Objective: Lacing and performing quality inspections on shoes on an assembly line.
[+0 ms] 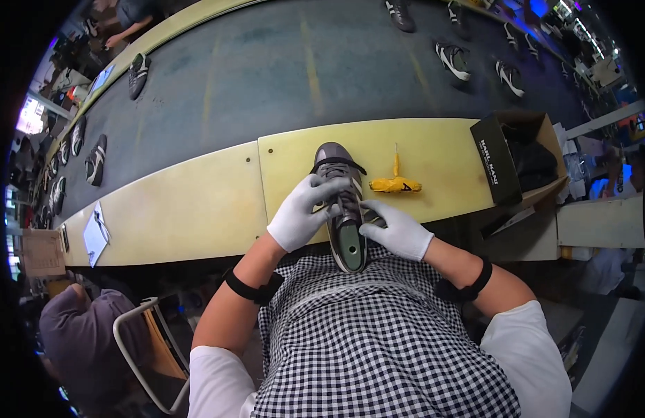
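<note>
A grey sneaker [332, 151] with light side stripes rests on the table's near edge, toe pointing away, heel against my checked apron. A dark band crosses its front, and its green insole [349, 244] shows in the opening. My left hand [301, 212], in a white glove, lies over the left side with fingers and thumb closed on the lace and tongue area. On the opposite side my right hand [399, 230], also gloved, has its curled fingers and thumb at the collar. Right of the toe lies a yellow-wrapped T-handled tool [396, 184] with a thin metal tip.
Beyond the yellow table [434, 146] runs a grey conveyor belt [259, 76] carrying several sneakers. A black box [495, 160] with dark contents stands at right. A clipboard [95, 237] lies far left. Another person [92, 334] sits lower left by a chair frame [144, 348].
</note>
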The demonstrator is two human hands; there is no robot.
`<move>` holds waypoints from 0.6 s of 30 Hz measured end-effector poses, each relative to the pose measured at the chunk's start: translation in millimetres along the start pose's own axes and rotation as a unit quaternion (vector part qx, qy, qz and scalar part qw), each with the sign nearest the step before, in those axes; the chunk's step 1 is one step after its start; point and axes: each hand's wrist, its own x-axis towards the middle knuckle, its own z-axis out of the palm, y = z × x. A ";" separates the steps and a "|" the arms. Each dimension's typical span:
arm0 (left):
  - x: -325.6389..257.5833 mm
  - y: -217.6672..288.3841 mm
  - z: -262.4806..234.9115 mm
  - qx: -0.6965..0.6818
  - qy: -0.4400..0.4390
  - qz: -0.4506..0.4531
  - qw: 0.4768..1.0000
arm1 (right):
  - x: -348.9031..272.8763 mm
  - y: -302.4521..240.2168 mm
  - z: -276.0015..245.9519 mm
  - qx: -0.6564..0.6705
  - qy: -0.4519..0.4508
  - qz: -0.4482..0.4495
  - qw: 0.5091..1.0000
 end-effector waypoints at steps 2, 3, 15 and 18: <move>6.2 0.3 -4.4 0.020 -0.019 0.015 1.000 | 2.9 5.7 -2.7 0.003 0.001 0.014 1.000; 8.9 2.1 -6.3 0.052 -0.019 -0.010 0.998 | 4.4 8.3 -4.6 0.030 -0.011 0.010 0.999; 52.9 99.0 -52.0 -0.196 0.071 0.197 0.958 | 14.5 -45.0 -7.3 0.002 0.102 -0.198 0.975; 54.5 90.2 -44.0 -0.110 0.020 0.211 0.971 | 25.8 -52.1 -2.4 0.001 0.081 -0.271 0.959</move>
